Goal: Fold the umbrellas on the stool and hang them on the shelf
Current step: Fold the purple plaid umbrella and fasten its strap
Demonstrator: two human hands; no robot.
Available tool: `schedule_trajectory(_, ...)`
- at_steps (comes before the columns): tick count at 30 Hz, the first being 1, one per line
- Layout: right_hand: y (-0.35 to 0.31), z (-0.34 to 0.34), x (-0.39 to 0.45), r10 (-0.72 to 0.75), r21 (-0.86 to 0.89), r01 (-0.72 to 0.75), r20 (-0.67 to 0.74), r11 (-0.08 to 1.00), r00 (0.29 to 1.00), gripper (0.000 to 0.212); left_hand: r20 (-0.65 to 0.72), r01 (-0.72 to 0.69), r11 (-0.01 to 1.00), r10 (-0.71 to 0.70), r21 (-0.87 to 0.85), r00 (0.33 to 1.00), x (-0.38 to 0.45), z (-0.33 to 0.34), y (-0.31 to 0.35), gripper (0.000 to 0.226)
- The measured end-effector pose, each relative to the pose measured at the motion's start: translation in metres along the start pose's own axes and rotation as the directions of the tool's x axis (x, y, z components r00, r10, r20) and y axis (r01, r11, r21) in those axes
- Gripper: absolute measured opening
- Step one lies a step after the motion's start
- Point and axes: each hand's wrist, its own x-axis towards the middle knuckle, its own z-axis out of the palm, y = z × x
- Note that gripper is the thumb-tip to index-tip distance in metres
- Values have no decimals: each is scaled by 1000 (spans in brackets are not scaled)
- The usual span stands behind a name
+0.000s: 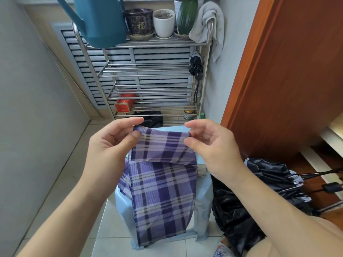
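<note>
Fig.: L hand (111, 140) and R hand (209, 143) each pinch, thumb vs. forefinger, a top corner of the purple plaid umbrella cloth (163, 182), which hangs over the pale blue stool (202, 210). Risk: light pinch on slick fabric, so a corner may slip and the fold skew. Black open umbrella (259, 191) beside the stool could snag. Beyond, a folded black umbrella (196, 67) already hangs on the metal shelf (152, 89).

We hold both forearms extended forward, left hand (113, 138) and right hand (213, 145) raised level, thumbs and forefingers pinching.
</note>
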Motion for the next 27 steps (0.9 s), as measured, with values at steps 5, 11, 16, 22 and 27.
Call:
schedule_trajectory(5, -5, -6, 4, 70, 148, -56, -91, 987, 993, 23, -19, 28, 999, -28, -22, 999, 1, 0, 1, 25)
schedule_trajectory(11, -3, -5, 0, 79, -68, -74, 73, 995, 994, 31, -12, 12, 992, -11, 122, 1000, -2, 4, 4, 15)
schedule_trajectory(16, -9, -17, 1, -284, -395, 295, 87, 870, 955, 20, 1, -144, 960, 148, 239, 989, -9, 6, 11, 19)
schedule_trajectory(22, 5, -22, -1, -449, -505, 521, 267, 688, 852, 4, 125, -241, 900, 209, 363, 970, -18, -4, 21, 17)
schedule_trajectory(27, 10, -21, -31, -562, -444, 635, 302, 632, 770, 6, -157, -18, 911, 91, 411, 983, -10, -33, 11, 20)
